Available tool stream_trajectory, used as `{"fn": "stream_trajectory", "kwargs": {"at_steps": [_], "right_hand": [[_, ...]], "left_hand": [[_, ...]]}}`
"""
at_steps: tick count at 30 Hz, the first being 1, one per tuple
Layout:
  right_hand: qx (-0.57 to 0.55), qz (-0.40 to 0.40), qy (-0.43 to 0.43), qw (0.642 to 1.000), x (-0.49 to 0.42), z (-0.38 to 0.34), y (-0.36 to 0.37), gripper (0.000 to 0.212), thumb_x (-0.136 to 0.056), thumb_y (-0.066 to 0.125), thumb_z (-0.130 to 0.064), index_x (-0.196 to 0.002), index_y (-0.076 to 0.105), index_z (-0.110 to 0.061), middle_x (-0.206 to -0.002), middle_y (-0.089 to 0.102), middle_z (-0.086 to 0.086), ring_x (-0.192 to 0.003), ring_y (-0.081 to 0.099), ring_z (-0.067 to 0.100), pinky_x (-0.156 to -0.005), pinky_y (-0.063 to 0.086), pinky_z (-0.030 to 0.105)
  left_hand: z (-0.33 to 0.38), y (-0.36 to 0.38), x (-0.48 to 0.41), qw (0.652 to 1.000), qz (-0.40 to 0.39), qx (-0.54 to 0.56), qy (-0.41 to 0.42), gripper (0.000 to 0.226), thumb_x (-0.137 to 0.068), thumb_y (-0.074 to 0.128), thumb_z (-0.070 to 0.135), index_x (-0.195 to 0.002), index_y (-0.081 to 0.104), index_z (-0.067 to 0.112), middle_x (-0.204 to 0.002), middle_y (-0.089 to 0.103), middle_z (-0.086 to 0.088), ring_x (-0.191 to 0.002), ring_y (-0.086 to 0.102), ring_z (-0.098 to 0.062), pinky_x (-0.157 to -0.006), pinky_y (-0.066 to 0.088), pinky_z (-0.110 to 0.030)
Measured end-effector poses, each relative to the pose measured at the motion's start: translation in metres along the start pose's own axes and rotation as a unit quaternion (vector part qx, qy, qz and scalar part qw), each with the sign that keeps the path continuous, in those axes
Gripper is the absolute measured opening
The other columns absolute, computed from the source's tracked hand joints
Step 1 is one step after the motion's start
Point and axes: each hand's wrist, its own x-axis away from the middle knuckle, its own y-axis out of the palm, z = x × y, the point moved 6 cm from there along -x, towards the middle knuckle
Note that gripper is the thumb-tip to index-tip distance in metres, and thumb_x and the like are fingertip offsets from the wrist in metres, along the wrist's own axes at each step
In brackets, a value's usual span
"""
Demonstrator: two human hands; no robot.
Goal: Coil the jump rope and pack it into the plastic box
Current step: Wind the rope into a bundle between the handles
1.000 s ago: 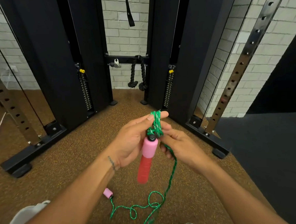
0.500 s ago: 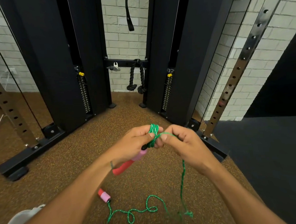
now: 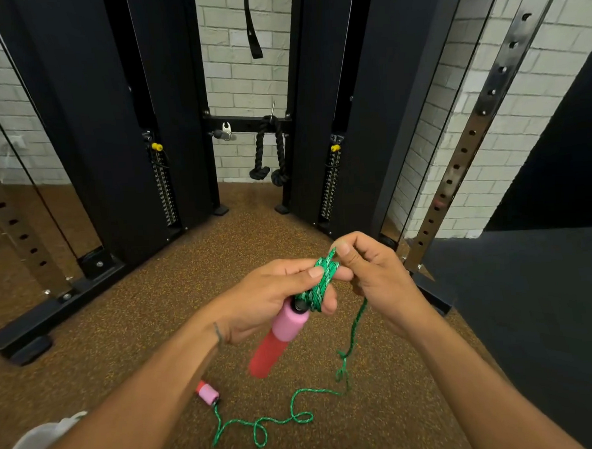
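The jump rope is a green braided cord with pink-and-red foam handles. My left hand (image 3: 274, 301) grips the top of one handle (image 3: 280, 335), which hangs down and to the left, and holds a small coil of cord (image 3: 320, 285) wound round its fingers. My right hand (image 3: 372, 275) pinches the cord just above the coil. From there the loose cord (image 3: 349, 352) drops to the floor and snakes left to the second handle (image 3: 207, 393), lying on the brown floor. No plastic box is in view.
A black cable machine (image 3: 87, 132) with weight stacks fills the space ahead. A black rope attachment (image 3: 267, 157) hangs on its crossbar. A perforated steel upright (image 3: 471, 136) leans at the right. Dark matting (image 3: 532, 315) covers the right floor. White cloth (image 3: 31, 444) lies at bottom left.
The held handle swung from nearly level back to hanging steeply. My right hand rose above the coil with the cord, and the slack on the floor shortened and shifted.
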Motion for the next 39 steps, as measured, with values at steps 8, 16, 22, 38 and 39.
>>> {"fn": "stream_trajectory", "kwargs": {"at_steps": [8,16,22,38,39], "right_hand": [[-0.007,-0.072,0.106,0.992,0.006,0.024,0.023,0.045,-0.106,0.040,-0.021,-0.088,0.073,-0.046,-0.057,0.047,-0.007,-0.046,0.032,0.003,-0.043,0.024,0.019],[0.079,-0.107,0.114,0.985,0.010,0.021,0.030,0.033,-0.100,0.048,-0.044,-0.087,0.073,-0.027,-0.062,0.051,-0.007,-0.050,0.040,0.003,-0.049,0.031,0.022],[0.199,-0.155,0.058,0.966,0.018,0.017,0.039,0.030,-0.098,0.052,-0.045,-0.085,0.072,-0.027,-0.059,0.051,-0.013,-0.052,0.042,0.000,-0.054,0.035,0.024],[0.012,-0.044,-0.070,0.996,0.010,-0.019,0.010,0.021,-0.095,0.058,-0.028,-0.092,0.065,-0.009,-0.074,0.063,-0.002,-0.062,0.059,-0.002,-0.063,0.047,0.015],[0.024,-0.035,-0.076,0.996,0.008,-0.018,0.008,0.020,-0.092,0.060,-0.033,-0.091,0.066,-0.013,-0.078,0.065,-0.006,-0.072,0.061,0.002,-0.069,0.052,0.022]], "left_hand": [[0.006,-0.003,0.000,0.995,0.010,0.091,0.041,0.030,-0.098,0.050,0.021,-0.119,0.068,0.009,-0.080,0.068,-0.005,-0.079,0.062,-0.015,-0.082,0.050,-0.026],[0.006,-0.018,-0.003,0.977,0.160,0.134,0.053,0.032,-0.101,0.044,0.019,-0.116,0.069,0.007,-0.078,0.071,-0.004,-0.073,0.063,-0.014,-0.068,0.050,-0.028],[0.003,-0.031,-0.004,0.975,0.205,0.069,0.044,0.030,-0.103,0.043,0.022,-0.120,0.066,0.010,-0.102,0.077,-0.010,-0.092,0.072,-0.017,-0.081,0.055,-0.030],[0.000,-0.014,-0.003,0.995,0.095,-0.043,-0.007,0.030,-0.102,0.045,0.021,-0.113,0.066,0.002,-0.096,0.077,-0.014,-0.088,0.071,-0.024,-0.087,0.056,-0.032],[0.000,-0.012,-0.003,0.996,0.087,-0.030,-0.010,0.030,-0.102,0.045,0.019,-0.113,0.065,0.001,-0.095,0.077,-0.015,-0.087,0.071,-0.023,-0.085,0.056,-0.031]]}}
